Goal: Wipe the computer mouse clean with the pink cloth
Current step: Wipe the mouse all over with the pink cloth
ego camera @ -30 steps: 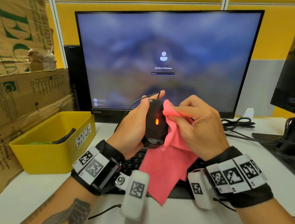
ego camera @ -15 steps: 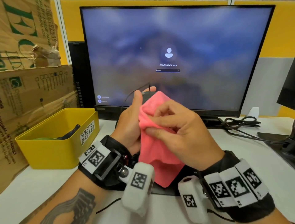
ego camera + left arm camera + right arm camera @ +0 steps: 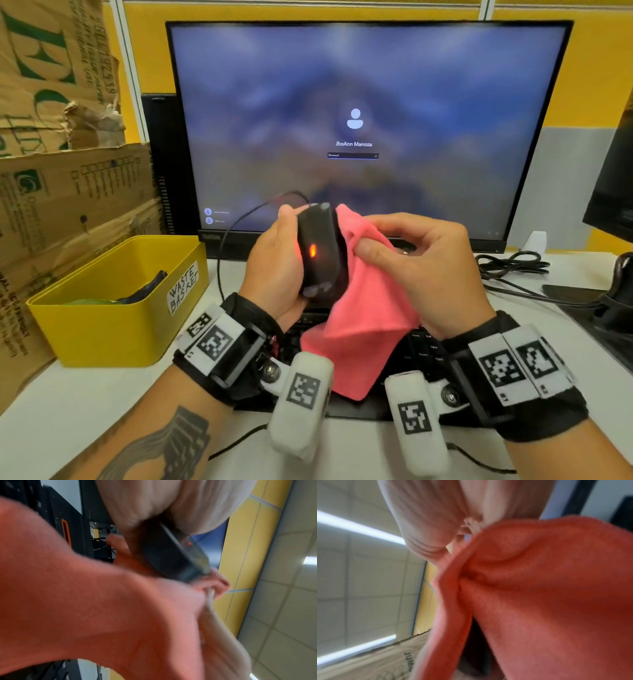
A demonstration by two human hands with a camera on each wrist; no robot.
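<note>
My left hand (image 3: 277,260) grips a black wired computer mouse (image 3: 320,251), held upright above the keyboard with its underside and glowing orange sensor facing me. In the left wrist view the mouse (image 3: 171,555) lies across my curled fingers. My right hand (image 3: 421,270) pinches the pink cloth (image 3: 359,318) and holds it against the mouse's right side. The rest of the cloth hangs down over the keyboard. The cloth (image 3: 547,595) fills most of the right wrist view, bunched into folds.
A monitor (image 3: 363,113) showing a login screen stands just behind my hands. A yellow bin (image 3: 113,308) labelled waste basket sits at the left, beside cardboard boxes (image 3: 61,171). A black keyboard (image 3: 421,353) lies below the cloth. Cables (image 3: 510,267) run at the right.
Half a second ago the cloth covered the mouse's underside. Now my right hand has drawn it to the right, and the underside with its orange light shows again.
</note>
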